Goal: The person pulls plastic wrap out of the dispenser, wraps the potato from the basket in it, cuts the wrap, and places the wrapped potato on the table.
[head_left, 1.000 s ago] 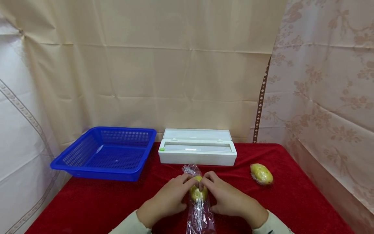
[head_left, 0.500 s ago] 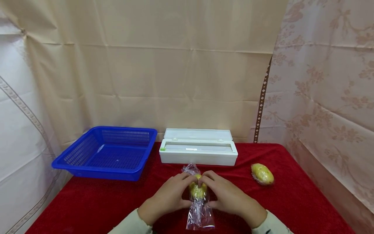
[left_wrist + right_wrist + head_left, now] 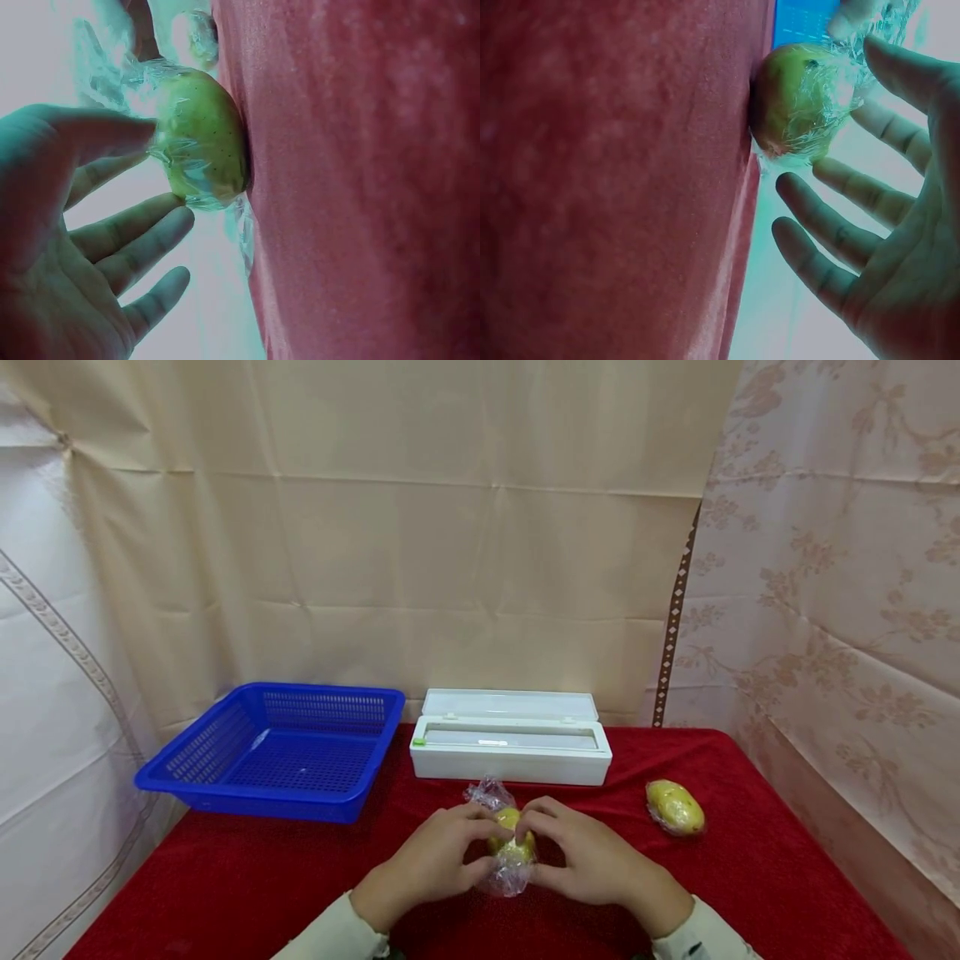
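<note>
A yellow potato (image 3: 508, 820) with clear plastic wrap (image 3: 504, 881) round it rests on the red cloth, front centre. My left hand (image 3: 442, 852) is at its left side; the thumb takes up the near end of the wrap while the fingers touch the potato's top. From the other side my right hand (image 3: 588, 856) mirrors this, thumb at the wrap and fingertips on the potato. In the left wrist view the film clings to the potato (image 3: 206, 142) in creases. The right wrist view shows bunched film beside the right thumb (image 3: 904, 71).
Behind the hands stands a white cling film dispenser (image 3: 510, 767) with its lid raised and a green slider at its left end. A blue plastic basket (image 3: 255, 806) is at the back left. Another wrapped potato (image 3: 675, 807) lies to the right on the red cloth (image 3: 750, 877).
The near tail of wrap, stretched out towards me earlier, has been gathered and folded up against the potato. Both thumbs have moved in with it; the fingers stay at the top.
</note>
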The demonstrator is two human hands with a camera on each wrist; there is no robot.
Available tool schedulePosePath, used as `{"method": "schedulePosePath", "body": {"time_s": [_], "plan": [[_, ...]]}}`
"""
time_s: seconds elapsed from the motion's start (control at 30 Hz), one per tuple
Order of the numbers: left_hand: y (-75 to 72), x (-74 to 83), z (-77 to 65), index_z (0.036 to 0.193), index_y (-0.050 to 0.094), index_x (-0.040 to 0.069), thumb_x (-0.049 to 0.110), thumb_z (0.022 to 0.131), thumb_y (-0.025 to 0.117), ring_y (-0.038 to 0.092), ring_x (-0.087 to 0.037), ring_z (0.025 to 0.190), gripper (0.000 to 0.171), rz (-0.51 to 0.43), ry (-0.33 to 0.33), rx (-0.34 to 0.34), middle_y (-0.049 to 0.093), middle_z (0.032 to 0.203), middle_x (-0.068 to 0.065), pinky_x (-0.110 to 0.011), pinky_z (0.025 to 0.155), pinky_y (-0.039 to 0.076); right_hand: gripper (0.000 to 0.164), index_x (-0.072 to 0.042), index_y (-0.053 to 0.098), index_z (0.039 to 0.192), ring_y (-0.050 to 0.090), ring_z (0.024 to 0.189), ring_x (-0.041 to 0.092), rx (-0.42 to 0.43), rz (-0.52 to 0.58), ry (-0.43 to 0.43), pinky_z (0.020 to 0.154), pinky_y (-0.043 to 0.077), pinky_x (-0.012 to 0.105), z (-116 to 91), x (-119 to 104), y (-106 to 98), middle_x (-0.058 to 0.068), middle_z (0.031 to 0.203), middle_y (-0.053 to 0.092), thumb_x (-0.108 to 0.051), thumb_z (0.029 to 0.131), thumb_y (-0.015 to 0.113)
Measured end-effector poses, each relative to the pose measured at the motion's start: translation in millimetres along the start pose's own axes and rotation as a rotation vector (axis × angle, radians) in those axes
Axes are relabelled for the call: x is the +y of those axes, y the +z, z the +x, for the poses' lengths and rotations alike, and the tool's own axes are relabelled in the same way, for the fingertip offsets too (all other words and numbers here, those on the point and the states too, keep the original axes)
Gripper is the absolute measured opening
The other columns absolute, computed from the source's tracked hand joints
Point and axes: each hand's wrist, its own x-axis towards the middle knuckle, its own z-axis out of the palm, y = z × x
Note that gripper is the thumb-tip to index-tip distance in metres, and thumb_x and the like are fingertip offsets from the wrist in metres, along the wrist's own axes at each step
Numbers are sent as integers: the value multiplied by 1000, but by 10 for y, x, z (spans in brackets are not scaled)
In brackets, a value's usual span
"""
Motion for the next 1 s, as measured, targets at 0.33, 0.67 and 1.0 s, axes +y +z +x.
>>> {"method": "schedulePosePath", "body": {"time_s": [0.33, 0.67, 1.0], "plan": [[42, 42, -6, 115, 76, 32, 60, 90, 73, 67, -8, 104, 37, 3, 0, 48, 68, 121, 8, -36, 90, 56, 20, -36, 68, 105, 62, 88, 8, 72, 118, -27, 76, 56, 27, 19, 15, 39, -10, 107, 58, -27, 91, 80], [43, 38, 23, 98, 83, 23, 27, 92, 79, 66, -5, 104, 8, -190, -12, 147, 72, 108, 11, -29, 95, 54, 15, -39, 72, 95, 64, 90, 16, 113, 222, -21, 78, 55, 31, 37, 35, 59, -13, 98, 62, -26, 93, 79], [-41, 87, 40, 89, 81, 23, 23, 87, 83, 68, -3, 98, 3, -292, -68, 169, 74, 98, 14, -31, 90, 56, 5, -34, 71, 93, 63, 90, 10, 156, 272, -8, 77, 56, 31, 39, -45, 30, -13, 99, 64, -33, 95, 76]]}}
